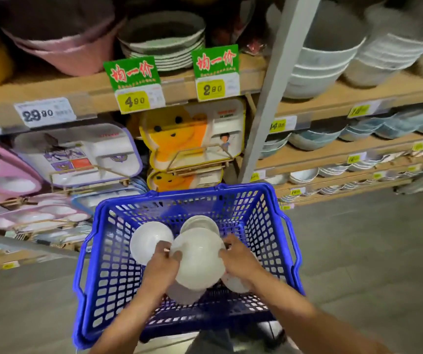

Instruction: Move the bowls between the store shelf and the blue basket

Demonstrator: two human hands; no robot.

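A blue plastic basket stands in front of me with several white bowls inside. Both hands hold one large white bowl over the middle of the basket. My left hand grips its left rim with the thumb on the bowl. My right hand grips its right side. Another white bowl leans at the left, a third lies behind, and more bowls sit under the held one, partly hidden.
Wooden store shelves rise behind the basket, with stacked bowls on the upper right, divided kids' plates straight ahead and price tags along the edges. A grey upright post stands between sections. Grey floor lies on both sides.
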